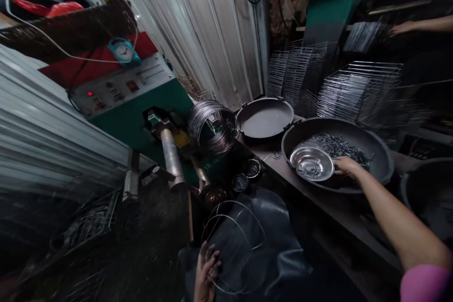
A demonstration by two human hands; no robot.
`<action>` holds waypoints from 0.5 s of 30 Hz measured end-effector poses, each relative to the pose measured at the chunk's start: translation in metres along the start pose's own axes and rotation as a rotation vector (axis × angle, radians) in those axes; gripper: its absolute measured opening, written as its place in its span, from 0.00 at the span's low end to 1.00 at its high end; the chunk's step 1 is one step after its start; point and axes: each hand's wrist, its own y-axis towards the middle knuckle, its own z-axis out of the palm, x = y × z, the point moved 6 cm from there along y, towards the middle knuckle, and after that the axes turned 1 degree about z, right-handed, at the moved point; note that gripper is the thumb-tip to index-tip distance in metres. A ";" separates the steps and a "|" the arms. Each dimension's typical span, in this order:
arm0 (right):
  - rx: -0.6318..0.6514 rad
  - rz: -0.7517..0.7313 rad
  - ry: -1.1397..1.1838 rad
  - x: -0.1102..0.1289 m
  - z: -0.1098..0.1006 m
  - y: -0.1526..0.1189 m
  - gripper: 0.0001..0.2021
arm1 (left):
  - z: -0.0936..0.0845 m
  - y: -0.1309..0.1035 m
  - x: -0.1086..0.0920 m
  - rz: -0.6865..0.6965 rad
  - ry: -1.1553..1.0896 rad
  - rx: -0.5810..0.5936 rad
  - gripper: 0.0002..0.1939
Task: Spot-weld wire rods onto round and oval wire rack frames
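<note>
My left hand [207, 266] is low in the view, its fingers curled round thin wire hoops [230, 217]. The hoops cross one another above a black apron [272, 240] on my lap. On the right my right arm, in a pink sleeve, stretches out, and my right hand [348, 168] grips the rim of a shiny metal bowl [311, 160]. Small metal pieces lie in the bowl. It is tilted inside the near left part of a wide dark pan [380, 151], beside a heap of short metal pieces [339, 146].
A green spot-welding machine [141, 104] with a metal arm [171, 155] stands left. Near it are a wire coil [212, 127] and two small containers [251, 168]. A shallow pan [265, 118] and stacked wire racks [347, 92] stand behind. A co-worker's hand [401, 28] shows at upper right.
</note>
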 end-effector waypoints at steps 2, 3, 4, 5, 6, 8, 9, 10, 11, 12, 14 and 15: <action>-0.040 -0.014 -0.103 -0.006 -0.017 0.013 0.11 | 0.000 -0.001 -0.002 -0.025 -0.007 -0.004 0.31; -0.057 -0.019 -0.163 -0.010 -0.025 0.019 0.17 | 0.000 -0.001 -0.003 -0.033 -0.014 -0.007 0.31; -0.064 -0.026 -0.224 -0.014 -0.031 0.024 0.23 | 0.001 -0.001 -0.003 -0.039 -0.024 -0.009 0.31; -0.062 -0.033 -0.280 -0.017 -0.035 0.027 0.29 | 0.002 -0.001 -0.002 -0.042 -0.032 -0.012 0.31; -0.054 -0.042 -0.331 -0.021 -0.037 0.030 0.33 | 0.003 -0.001 -0.002 -0.039 -0.035 -0.021 0.30; -0.029 -0.065 -0.424 -0.025 -0.036 0.034 0.37 | 0.004 0.001 0.001 -0.021 -0.029 -0.046 0.30; -0.019 -0.077 -0.467 -0.025 -0.034 0.036 0.37 | 0.004 0.002 0.003 -0.012 -0.023 -0.062 0.30; -0.012 -0.087 -0.509 -0.026 -0.032 0.038 0.36 | 0.004 0.003 0.004 -0.005 -0.021 -0.074 0.30; -0.009 -0.094 -0.549 -0.026 -0.030 0.041 0.35 | 0.003 0.004 0.006 0.000 -0.024 -0.081 0.30; -0.009 -0.099 -0.588 -0.026 -0.029 0.044 0.34 | 0.003 0.005 0.008 -0.001 -0.032 -0.078 0.31; -0.027 -0.090 -0.671 -0.026 -0.027 0.051 0.33 | 0.001 0.008 0.011 -0.010 -0.052 -0.073 0.32; -0.043 -0.082 -0.711 -0.027 -0.027 0.054 0.33 | 0.000 0.009 0.012 -0.016 -0.062 -0.073 0.32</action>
